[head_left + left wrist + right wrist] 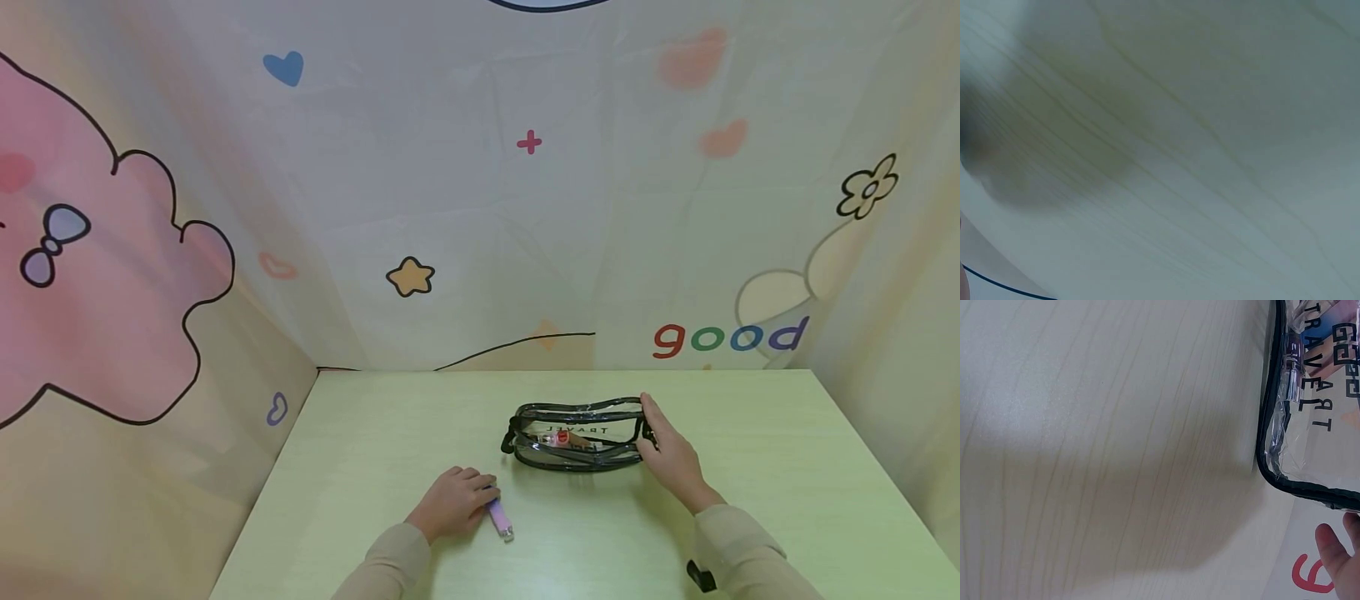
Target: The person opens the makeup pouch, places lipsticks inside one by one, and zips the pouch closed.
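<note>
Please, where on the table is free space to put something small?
The table is bare from the left hand leftward to the curtain, and right of the right hand. Between the sleeves, the near part is free too. The middle is crowded: purple stick, clear pouch. A black thing shows beside the right sleeve.

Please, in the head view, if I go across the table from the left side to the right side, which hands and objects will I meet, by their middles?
The left hand → the small purple item → the clear pouch with black edging → the right hand.
</note>
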`<action>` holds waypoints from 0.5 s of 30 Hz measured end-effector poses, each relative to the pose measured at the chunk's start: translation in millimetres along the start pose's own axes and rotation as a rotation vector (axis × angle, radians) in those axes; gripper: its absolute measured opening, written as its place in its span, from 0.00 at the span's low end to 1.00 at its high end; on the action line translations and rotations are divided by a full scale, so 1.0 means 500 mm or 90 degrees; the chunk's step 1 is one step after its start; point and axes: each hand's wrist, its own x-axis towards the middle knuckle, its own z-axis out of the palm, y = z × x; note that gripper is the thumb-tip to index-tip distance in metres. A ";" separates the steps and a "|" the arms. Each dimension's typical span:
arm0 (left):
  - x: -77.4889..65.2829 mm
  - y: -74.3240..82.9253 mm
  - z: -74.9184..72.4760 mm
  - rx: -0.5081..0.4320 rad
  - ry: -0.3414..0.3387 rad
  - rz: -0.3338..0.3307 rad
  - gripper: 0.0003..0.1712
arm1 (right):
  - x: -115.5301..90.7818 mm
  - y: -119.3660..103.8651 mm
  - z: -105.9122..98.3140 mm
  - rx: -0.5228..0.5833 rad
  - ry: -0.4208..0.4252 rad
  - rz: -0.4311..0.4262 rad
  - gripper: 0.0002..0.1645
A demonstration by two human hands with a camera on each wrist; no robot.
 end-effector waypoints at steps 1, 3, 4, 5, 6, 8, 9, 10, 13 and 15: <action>0.000 0.000 0.000 -0.002 0.000 0.000 0.14 | 0.000 0.000 0.000 0.000 0.001 -0.001 0.39; 0.001 0.000 0.001 -0.005 -0.001 0.002 0.14 | 0.000 0.000 0.000 0.002 0.001 -0.001 0.39; 0.001 0.000 0.002 -0.005 -0.003 0.004 0.14 | 0.000 0.000 0.000 0.002 0.000 0.000 0.39; 0.001 0.000 0.004 -0.006 -0.005 0.005 0.13 | 0.001 -0.001 0.000 0.002 0.000 0.000 0.39; 0.001 0.001 0.005 -0.006 -0.007 0.006 0.13 | 0.000 -0.001 0.000 0.003 -0.001 0.000 0.39; 0.001 0.001 0.006 -0.007 -0.008 0.007 0.13 | 0.001 -0.001 0.000 0.004 -0.002 0.002 0.39; 0.001 0.001 0.006 -0.005 -0.008 0.008 0.12 | 0.001 -0.001 -0.001 0.004 -0.002 0.002 0.39; 0.001 0.002 0.006 -0.003 -0.008 0.009 0.12 | 0.001 -0.001 -0.001 0.004 -0.002 0.003 0.39; 0.002 0.003 0.006 0.001 -0.009 0.008 0.12 | 0.001 -0.001 -0.001 0.005 -0.001 0.004 0.39; 0.001 0.003 0.007 0.004 -0.012 0.006 0.11 | 0.001 -0.001 -0.002 0.006 -0.001 0.004 0.39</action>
